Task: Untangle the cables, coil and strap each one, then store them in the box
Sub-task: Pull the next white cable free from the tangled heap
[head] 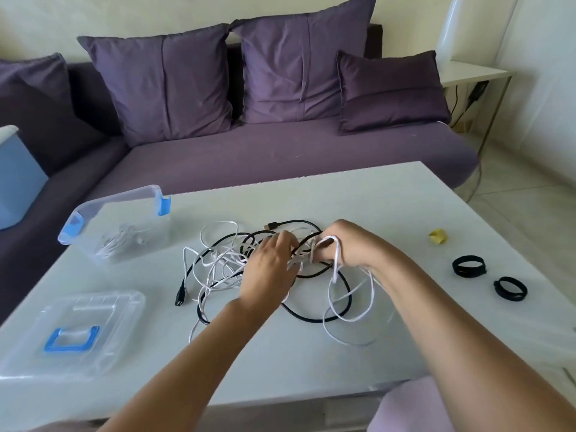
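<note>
near of the tangle [224, 269], a pale pink thing [405, 406] is cut off by the bottom of the view and cannot be made out. both forearms cross the white table [311, 369] and cover its near strip. left and near of the tangle lies the clear lid [71, 332] with a blue handle, flat, close to the table's left edge.

the tangle sits mid-table, white and black strands crossed over one another. the left hand [268, 269] reaches into it back-up; its fingertips are buried among strands, so i cannot tell whether it pinches anything. the right hand [346, 244], on the tangle's right side, has its fingers curled around a loop of white cable [338, 266] that hangs down over a black cable [314, 318]. which strand runs to which plug is hard to follow.

right of the tangle, well apart from it, one black strap [468, 266] and a second strap [510, 289] lie as rings on open table, with a small yellow scrap [438, 237] just beyond them.

left and far of the tangle stands the clear box [115, 201] with blue clips, at the table's far left corner. inside it rests a white coil [115, 241], blurred through the wall.

beyond the tangle the table's far edge meets a purple sofa [280, 157] with cushions [162, 85].
</note>
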### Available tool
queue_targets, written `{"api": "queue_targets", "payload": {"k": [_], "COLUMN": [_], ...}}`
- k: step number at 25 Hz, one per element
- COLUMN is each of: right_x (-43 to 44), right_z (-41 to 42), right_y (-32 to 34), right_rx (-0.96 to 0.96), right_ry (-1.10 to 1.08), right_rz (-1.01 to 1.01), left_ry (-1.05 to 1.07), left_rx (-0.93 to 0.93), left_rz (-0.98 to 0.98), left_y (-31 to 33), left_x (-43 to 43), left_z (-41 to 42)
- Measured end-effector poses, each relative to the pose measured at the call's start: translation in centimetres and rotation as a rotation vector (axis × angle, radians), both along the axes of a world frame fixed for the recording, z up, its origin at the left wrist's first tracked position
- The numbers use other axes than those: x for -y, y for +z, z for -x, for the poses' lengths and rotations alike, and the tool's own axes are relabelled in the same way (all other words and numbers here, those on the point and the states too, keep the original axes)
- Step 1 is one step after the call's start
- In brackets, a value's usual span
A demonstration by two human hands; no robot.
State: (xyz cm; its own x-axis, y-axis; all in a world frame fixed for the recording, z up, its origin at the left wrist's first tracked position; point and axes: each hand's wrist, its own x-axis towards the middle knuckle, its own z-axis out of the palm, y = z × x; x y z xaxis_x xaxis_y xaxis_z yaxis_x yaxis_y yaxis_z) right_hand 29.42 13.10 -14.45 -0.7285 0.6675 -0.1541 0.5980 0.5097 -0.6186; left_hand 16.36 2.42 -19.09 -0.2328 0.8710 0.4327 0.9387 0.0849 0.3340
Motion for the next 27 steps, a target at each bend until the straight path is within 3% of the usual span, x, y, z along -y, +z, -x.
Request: {"api": "queue_targets", "payload": {"k": [2, 5, 8, 10, 13, 15, 17, 20, 23, 25, 27], "right_x": [0.0, -1.4, -3.7, -4.8, -5.4, -5.5, -5.5, -5.4, -4.7, -4.4, -4.1], "right_z": [-0.3, -1.0, -2.9, -4.5, -5.2, -5.1, -5.4, -6.2, -5.5, -4.7, -3.9], "right_y": [0.0, 0.4, 1.6, 2.3, 2.6, 2.4, 2.0, 1.1, 0.2, -0.7, -1.5], "right_rx": [-0.034, -0.237, -0.517, -0.674, -0.752, -0.676, -0.489, -0.091, 0.214, 0.242, 0.293], "right_ry": [-0.003, -0.228, -0.445, -0.533, -0.616, -0.655, -0.576, -0.285, -0.147, -0.21, -0.23], "right_rz": [0.035, 0.132, 0.309, 0.374, 0.343, 0.18, -0.023, 0.029, 0.247, 0.35, 0.368], "left_ry": [-0.038, -0.006, 0.112, 0.25, 0.436, 0.432, 0.299, 0.16, -0.001, -0.191, -0.306], "left_rx": [-0.091, 0.037, 0.01, 0.093, 0.191, 0.24, 0.266, 0.194, 0.057, 0.011, -0.032], "left_rz": [-0.044, -0.108, -0.123, -0.048, 0.029, 0.085, 0.277, 0.547, 0.236, 0.015, -0.017], "left_y": [-2.3, -2.5, -0.9, 1.5, 5.3, 7.1, 8.3, 8.6, 7.4, 5.5, 3.0], "left_x": [0.4, 1.9, 4.0, 5.0, 4.0, 2.3, 1.2, 0.7, 0.9, 1.5, 1.5], "left_z": [1.6, 3.8, 8.2, 11.3, 14.9, 17.3, 18.2, 15.6, 8.4, 3.5, 0.7]}}
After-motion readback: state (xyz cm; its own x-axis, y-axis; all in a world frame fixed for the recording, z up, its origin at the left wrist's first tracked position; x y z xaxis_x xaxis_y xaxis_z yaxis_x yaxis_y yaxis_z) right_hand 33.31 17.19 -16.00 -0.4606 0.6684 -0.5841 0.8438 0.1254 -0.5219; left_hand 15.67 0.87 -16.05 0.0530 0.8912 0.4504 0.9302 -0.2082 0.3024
